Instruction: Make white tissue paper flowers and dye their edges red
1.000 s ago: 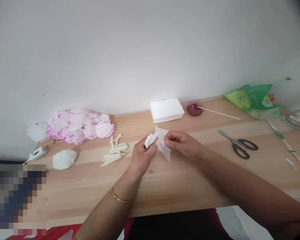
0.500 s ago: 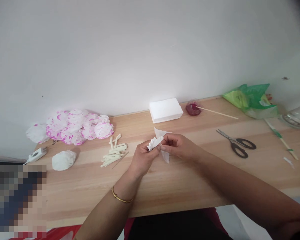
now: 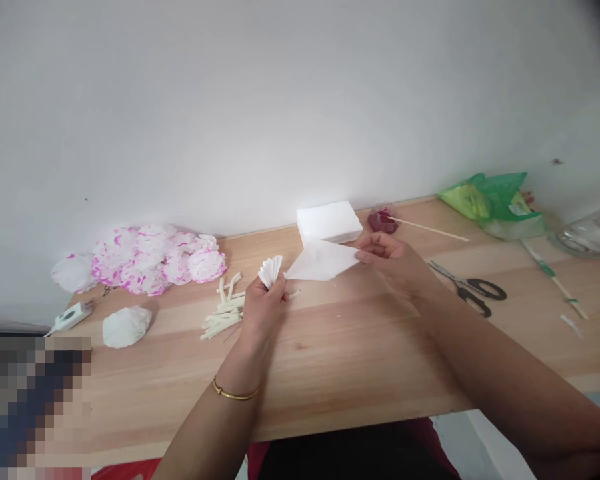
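Observation:
My left hand point(image 3: 260, 308) pinches the base of a folded white tissue fan point(image 3: 271, 270) above the wooden table point(image 3: 330, 360). A thin white tissue sheet point(image 3: 323, 260) stretches from the fan to my right hand point(image 3: 387, 253), which grips its far edge and holds it taut. A gold bangle point(image 3: 233, 393) sits on my left wrist. Both hands hover near the back middle of the table, just in front of a stack of white tissues point(image 3: 329, 222).
Pink-and-white tissue flowers point(image 3: 145, 257) lie at the back left, with a white crumpled ball point(image 3: 126, 326) and a small white device point(image 3: 70, 317). Cream sticks point(image 3: 227, 307) lie beside my left hand. Scissors point(image 3: 467, 288), a red dye dish point(image 3: 383, 220) with a skewer, and a green bag point(image 3: 500, 200) are at right.
My hands have moved apart: the right hand pulled a tissue layer away to the right and back, while the left hand shifted left holding the fan.

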The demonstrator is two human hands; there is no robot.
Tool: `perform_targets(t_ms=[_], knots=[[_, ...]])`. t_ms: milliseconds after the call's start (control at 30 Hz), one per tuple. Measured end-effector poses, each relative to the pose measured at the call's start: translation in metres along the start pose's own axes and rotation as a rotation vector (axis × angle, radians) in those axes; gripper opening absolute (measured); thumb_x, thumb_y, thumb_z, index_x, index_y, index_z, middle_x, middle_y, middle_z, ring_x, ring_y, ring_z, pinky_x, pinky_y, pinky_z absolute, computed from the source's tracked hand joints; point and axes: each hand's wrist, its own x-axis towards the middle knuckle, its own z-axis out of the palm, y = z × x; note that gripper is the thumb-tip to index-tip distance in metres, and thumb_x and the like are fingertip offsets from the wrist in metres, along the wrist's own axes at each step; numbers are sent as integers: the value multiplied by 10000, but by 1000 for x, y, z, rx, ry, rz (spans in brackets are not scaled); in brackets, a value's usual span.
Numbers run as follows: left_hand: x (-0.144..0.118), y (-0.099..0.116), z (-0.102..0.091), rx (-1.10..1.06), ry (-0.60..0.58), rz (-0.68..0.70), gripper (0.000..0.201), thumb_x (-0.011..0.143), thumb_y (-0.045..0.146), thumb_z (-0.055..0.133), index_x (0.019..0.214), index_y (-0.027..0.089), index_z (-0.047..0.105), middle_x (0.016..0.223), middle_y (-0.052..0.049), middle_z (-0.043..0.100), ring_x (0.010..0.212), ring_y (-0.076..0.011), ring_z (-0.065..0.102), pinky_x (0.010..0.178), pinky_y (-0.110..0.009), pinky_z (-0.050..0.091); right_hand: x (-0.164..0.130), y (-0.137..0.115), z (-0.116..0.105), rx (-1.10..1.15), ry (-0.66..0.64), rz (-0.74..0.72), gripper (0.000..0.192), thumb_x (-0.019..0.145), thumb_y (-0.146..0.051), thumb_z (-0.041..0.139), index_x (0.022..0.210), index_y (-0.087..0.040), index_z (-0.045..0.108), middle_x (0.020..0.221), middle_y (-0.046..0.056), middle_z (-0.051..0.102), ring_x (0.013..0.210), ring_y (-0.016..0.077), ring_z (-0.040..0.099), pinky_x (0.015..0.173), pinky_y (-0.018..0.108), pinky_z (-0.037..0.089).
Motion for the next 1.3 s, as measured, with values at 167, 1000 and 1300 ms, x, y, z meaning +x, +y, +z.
perform_targets(t_ms=[167,1000,1300], knots=[[9,-6,-4,-2,28,32,186,655,319,649,661,154,564,511,40,495,475,-85,453,495,-212,366,7,-4,-33,-232,70,-69,234,713,-397,666,856,-220,612,822,14,669,750,169,603,686,292,450],[0,20,-11,-486,-382,-168,152,567,204,657,580,132,524,476,60,384,434,-35,321,441,-169,261,-11,-9,8,-557,-167,-254,329,817,-415,555,1055,-196,614,1062,81,637,885,208,590,735,325,450],[-2,22,-12,-616,-459,-318,180,552,215,626,535,149,459,494,51,362,447,-51,357,456,-190,314,-10,-7,9,-229,-490,-34,568,798,-446,595,1317,-245,483,1176,66,610,1080,234,559,921,378,435]])
